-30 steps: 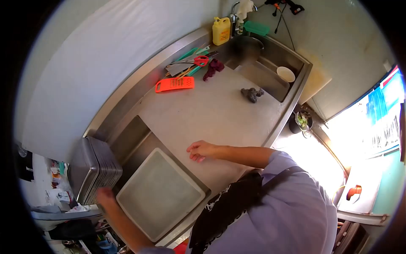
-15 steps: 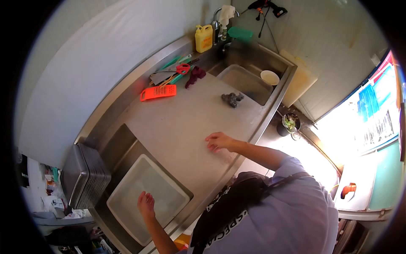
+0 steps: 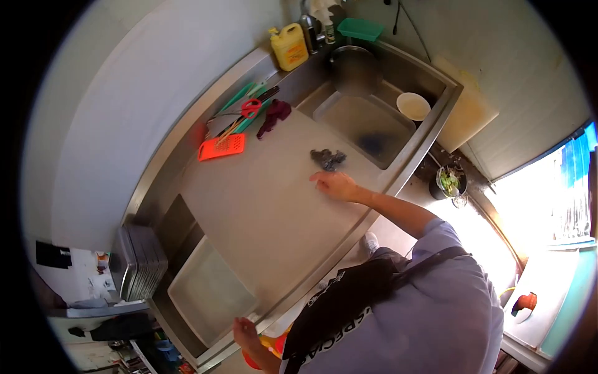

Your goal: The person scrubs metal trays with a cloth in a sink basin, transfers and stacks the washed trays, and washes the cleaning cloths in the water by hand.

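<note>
My right hand [image 3: 336, 186] is over the steel counter [image 3: 268, 206], its fingers loosely bent and holding nothing that I can see. Just beyond its fingertips lies a crumpled dark grey scrubbing pad or rag [image 3: 328, 159]; I cannot tell which. My left hand [image 3: 246, 333] is near the front rim of the left basin, loosely curled, with no object visible in it. Beside that hand, a whitish rectangular tub [image 3: 212, 290] sits in the basin. At the back of the counter are an orange grater [image 3: 222, 148], red-handled scissors [image 3: 251, 108] and a maroon cloth [image 3: 274, 117].
The right sink holds another rectangular tub [image 3: 364, 124] and a pale bowl [image 3: 413, 106]. A yellow pump jug [image 3: 289, 47] and a green tray [image 3: 360, 28] stand behind. Stacked grey trays [image 3: 138, 262] rise at the left end. A potted plant [image 3: 448, 181] is beyond the front edge.
My right hand has moved across the counter toward the grey crumpled thing. My left hand has drawn back from over the tub to the front rim. The view has shifted.
</note>
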Tool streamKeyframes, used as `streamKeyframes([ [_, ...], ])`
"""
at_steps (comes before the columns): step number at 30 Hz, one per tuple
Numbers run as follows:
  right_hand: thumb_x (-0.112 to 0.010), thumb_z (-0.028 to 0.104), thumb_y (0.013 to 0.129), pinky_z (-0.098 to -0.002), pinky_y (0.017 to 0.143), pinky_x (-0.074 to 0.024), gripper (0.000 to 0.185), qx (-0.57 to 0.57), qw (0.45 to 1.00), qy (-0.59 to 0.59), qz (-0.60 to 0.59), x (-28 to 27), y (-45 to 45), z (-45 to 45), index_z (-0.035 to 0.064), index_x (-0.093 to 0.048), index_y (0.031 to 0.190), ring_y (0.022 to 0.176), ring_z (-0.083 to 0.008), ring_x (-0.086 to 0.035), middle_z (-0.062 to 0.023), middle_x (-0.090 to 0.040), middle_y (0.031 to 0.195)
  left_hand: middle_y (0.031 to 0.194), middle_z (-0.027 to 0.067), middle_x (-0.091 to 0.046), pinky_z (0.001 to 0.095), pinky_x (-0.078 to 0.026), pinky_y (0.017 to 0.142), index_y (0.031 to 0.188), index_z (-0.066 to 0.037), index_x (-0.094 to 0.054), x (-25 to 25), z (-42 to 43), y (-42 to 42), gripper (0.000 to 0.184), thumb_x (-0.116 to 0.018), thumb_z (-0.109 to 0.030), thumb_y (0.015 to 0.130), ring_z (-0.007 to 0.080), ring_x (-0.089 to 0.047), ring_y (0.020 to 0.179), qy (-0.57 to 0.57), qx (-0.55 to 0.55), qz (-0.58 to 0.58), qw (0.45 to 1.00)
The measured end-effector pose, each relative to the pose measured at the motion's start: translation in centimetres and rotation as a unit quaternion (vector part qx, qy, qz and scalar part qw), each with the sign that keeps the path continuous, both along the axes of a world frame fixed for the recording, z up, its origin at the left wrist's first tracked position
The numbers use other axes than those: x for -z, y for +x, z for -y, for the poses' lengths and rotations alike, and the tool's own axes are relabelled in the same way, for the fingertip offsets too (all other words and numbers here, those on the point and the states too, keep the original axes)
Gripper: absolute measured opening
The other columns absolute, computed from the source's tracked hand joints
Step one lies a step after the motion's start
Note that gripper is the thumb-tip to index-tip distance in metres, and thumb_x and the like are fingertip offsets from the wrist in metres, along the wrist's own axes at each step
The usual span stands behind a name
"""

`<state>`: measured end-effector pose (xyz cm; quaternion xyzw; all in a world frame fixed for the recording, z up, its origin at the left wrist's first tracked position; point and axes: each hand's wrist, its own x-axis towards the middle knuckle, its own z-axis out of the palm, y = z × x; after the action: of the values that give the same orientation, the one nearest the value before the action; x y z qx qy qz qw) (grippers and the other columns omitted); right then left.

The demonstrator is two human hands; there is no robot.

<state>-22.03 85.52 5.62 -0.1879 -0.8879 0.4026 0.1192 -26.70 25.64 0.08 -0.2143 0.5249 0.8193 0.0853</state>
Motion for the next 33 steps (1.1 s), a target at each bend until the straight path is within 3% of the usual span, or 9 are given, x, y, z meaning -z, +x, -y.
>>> streamKeyframes([
  [4, -0.053, 0.025, 0.085, -0.0397, 0.081, -0.0484, 0.029, -0.030, 0.998, -0.010, 0.060, 1.2, 3.0, -6.5, 0.0187, -0.059, 0.113, 0.095, -0.0280, -0.061, -0.0081, -0.065, 0.101, 0.094, 0.0070, -0.058, 0.0313, -0.049, 0.073, 0.114, -0.005, -0.054, -4.1, -14.1, 5.0, 0.035, -0.062, -0.020, 0.083, 0.0193, -0.057, 0.082, -0.037, 0.004, 0.085, 0.996],
  [6, -0.053, 0.025, 0.084, -0.0395, 0.081, -0.0486, 0.030, -0.032, 0.997, -0.028, 0.071, -1.2, 4.7, -9.5, 0.0189, -0.059, 0.113, 0.095, -0.0286, -0.061, -0.0085, -0.065, 0.101, 0.093, 0.0074, -0.059, 0.0304, -0.049, 0.073, 0.115, -0.005, -0.054, -1.3, -15.1, 4.7, 0.031, -0.058, -0.018, 0.087, 0.0193, -0.057, 0.081, -0.155, 0.122, 0.018, 0.980],
  [10, -0.055, 0.023, 0.082, -0.0375, 0.076, -0.0503, 0.031, 0.011, 0.994, -0.030, 0.101, 2.3, 7.5, -15.3, 0.0155, -0.060, 0.113, 0.084, -0.0279, -0.064, -0.0111, -0.067, 0.091, 0.091, 0.0073, -0.060, 0.0281, -0.051, 0.072, 0.112, -0.002, -0.054, -8.5, -24.5, 3.3, 0.029, -0.055, -0.023, 0.093, 0.0152, -0.057, 0.081, -0.196, 0.103, 0.036, 0.975],
  [14, -0.058, 0.024, 0.082, -0.0343, 0.071, -0.0514, 0.034, 0.008, 0.994, 0.012, 0.110, 3.4, 8.4, -16.3, 0.0125, -0.058, 0.114, 0.076, -0.0238, -0.066, -0.0109, -0.067, 0.083, 0.086, 0.0057, -0.061, 0.0270, -0.050, 0.070, 0.106, -0.005, -0.058, -6.4, -29.3, -2.2, 0.022, -0.055, -0.022, 0.092, 0.0131, -0.058, 0.075, -0.200, 0.209, -0.034, 0.956],
  [15, -0.054, 0.026, 0.081, -0.0404, 0.078, -0.0499, 0.035, -0.006, 0.988, -0.017, 0.152, 2.8, 8.5, -16.6, 0.0156, -0.058, 0.115, 0.086, -0.0331, -0.063, -0.0137, -0.067, 0.092, 0.086, 0.0057, -0.061, 0.0273, -0.050, 0.070, 0.105, -0.004, -0.058, -6.1, -31.2, -2.9, 0.022, -0.055, -0.022, 0.092, 0.0131, -0.058, 0.075, -0.183, 0.234, -0.067, 0.953],
  [20, -0.054, 0.030, 0.082, -0.0411, 0.082, -0.0481, 0.037, -0.075, 0.969, 0.024, 0.234, 1.2, 9.6, -17.3, 0.0142, -0.058, 0.115, 0.095, -0.0336, -0.061, -0.0150, -0.064, 0.103, 0.087, 0.0056, -0.061, 0.0280, -0.050, 0.071, 0.107, -0.003, -0.058, -8.5, -40.1, -3.8, 0.023, -0.053, -0.020, 0.093, 0.0134, -0.058, 0.076, -0.174, 0.363, -0.132, 0.906],
  [26, -0.055, 0.031, 0.084, -0.0383, 0.083, -0.0476, 0.038, -0.109, 0.963, 0.049, 0.243, 3.8, 10.6, -19.1, 0.0129, -0.058, 0.117, 0.096, -0.0309, -0.061, -0.0129, -0.063, 0.106, 0.088, 0.0065, -0.062, 0.0270, -0.049, 0.071, 0.108, -0.003, -0.058, -6.3, -42.3, -2.7, 0.021, -0.050, -0.018, 0.095, 0.0134, -0.059, 0.078, -0.168, 0.484, -0.139, 0.848],
  [30, -0.055, 0.032, 0.084, -0.0390, 0.087, -0.0466, 0.039, -0.087, 0.966, -0.083, 0.228, 4.0, 9.2, -23.4, 0.0123, -0.058, 0.117, 0.100, -0.0314, -0.060, -0.0138, -0.061, 0.113, 0.087, 0.0062, -0.062, 0.0265, -0.049, 0.071, 0.109, -0.003, -0.058, -4.6, -40.8, -2.7, 0.022, -0.050, -0.018, 0.095, 0.0136, -0.059, 0.078, -0.223, 0.454, -0.080, 0.859],
  [33, -0.057, 0.031, 0.083, -0.0395, 0.087, -0.0461, 0.040, -0.054, 0.975, -0.027, 0.214, 9.7, 8.2, -29.3, 0.0083, -0.058, 0.115, 0.101, -0.0308, -0.059, -0.0157, -0.060, 0.114, 0.088, 0.0061, -0.062, 0.0264, -0.049, 0.070, 0.110, -0.003, -0.058, -4.0, -40.7, -2.4, 0.024, -0.051, -0.019, 0.094, 0.0136, -0.060, 0.077, -0.260, 0.425, -0.048, 0.866],
])
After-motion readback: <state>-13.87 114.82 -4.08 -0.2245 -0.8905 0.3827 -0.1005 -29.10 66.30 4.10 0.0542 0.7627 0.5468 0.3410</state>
